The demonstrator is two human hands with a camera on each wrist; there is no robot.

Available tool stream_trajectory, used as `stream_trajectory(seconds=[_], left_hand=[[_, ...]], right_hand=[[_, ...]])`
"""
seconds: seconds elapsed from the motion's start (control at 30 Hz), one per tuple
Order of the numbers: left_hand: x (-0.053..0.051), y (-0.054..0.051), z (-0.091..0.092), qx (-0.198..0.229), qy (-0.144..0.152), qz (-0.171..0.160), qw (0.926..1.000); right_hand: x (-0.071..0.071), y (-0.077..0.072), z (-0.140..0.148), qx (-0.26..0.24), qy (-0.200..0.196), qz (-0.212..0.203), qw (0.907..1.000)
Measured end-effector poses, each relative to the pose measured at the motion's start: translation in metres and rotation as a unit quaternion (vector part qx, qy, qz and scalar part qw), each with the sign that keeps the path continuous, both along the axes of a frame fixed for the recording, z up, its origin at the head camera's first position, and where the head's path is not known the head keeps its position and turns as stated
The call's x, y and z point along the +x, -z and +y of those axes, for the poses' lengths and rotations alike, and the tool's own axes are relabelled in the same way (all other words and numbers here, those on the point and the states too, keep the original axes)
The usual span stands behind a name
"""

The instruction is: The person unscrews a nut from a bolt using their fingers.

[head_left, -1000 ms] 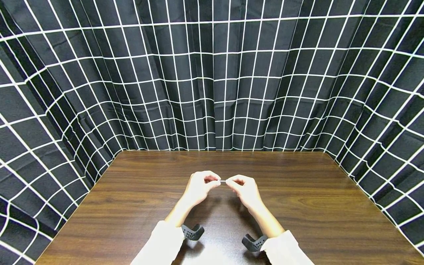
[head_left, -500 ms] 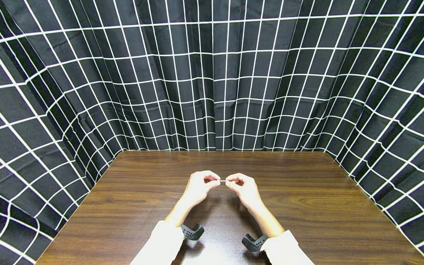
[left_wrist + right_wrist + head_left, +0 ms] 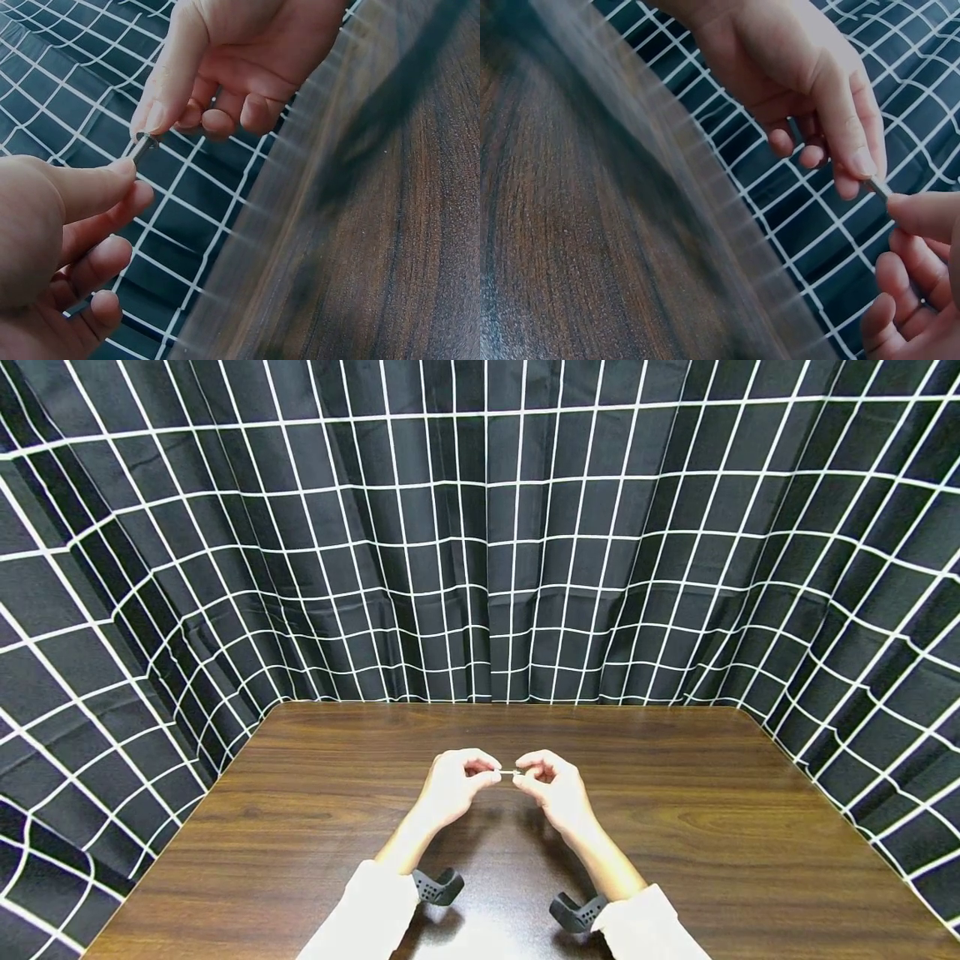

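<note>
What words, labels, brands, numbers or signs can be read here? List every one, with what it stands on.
None: no readable text in any view.
Thin metal rod: too small to tell whether it bears marks.
Dark wrist devices: no lettering can be made out.
Curtain: white grid lines only.

the left grip (image 3: 450,787) hides 1 end of the thin rod (image 3: 142,152), too small to identify.

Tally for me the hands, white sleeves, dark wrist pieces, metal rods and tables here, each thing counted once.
Left hand and right hand: 2
White sleeves: 2
Dark wrist pieces: 2
Metal rod: 1
Table: 1
Total: 8
</note>
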State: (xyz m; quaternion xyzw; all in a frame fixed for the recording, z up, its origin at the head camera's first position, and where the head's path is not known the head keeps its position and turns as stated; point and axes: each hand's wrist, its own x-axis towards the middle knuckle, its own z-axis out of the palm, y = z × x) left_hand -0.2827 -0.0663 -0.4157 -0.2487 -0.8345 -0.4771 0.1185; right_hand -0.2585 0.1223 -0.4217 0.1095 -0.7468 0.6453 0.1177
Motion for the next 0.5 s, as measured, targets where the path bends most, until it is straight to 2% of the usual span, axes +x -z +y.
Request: stream_trajectory(seconds=[0.13, 0.27, 0.5], left_hand=[[-0.0011, 0.0012, 0.0002, 0.003, 0.000, 0.006, 1.0000], [0.0010, -0.0003, 0.0002, 0.003, 0.001, 0.007, 1.0000], [0.0020, -0.0003, 0.0015, 0.003, 0.013, 0.007, 0.9999]], right_hand=[[-0.0002, -0.0017, -0.0005, -0.020, 0.012, -0.033, 0.9992], [0.0002, -0.0019, -0.0018, -0.013, 0.034, -0.061, 0.9975], [0.0007, 0.0008, -0.0013, 0.017, 0.036, -0.064, 0.9972]])
